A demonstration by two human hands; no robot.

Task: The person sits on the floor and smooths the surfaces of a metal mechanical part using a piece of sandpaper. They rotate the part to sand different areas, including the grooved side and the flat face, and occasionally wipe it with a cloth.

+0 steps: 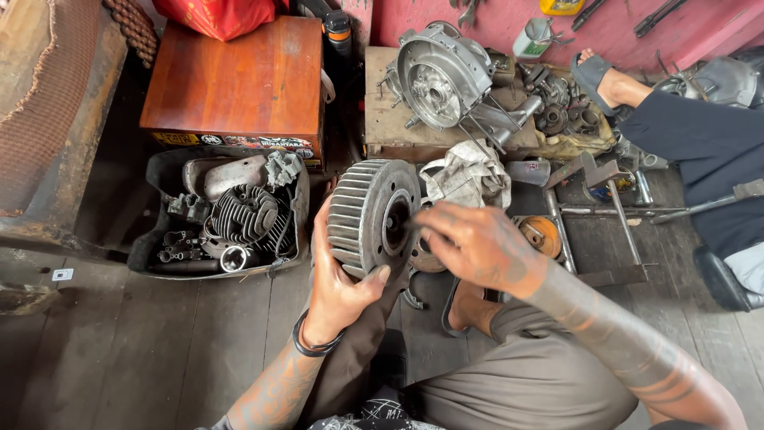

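Grey plank floor [159,350] carries everything. Brown wooden box [239,80] sits upper left, with a black plastic tray [151,239] of finned grey engine parts just below it. A silver cast engine casing [442,76] rests on a worn board top centre, a dirty white rag [469,175] in front of it. You hold the round grey finned metal flywheel [374,215] upright over your lap. Your left hand [338,279] is clamped around its lower rim, thumb on the face. Your right hand [469,243] has its fingers bunched at the hub; can't tell whether they pinch anything.
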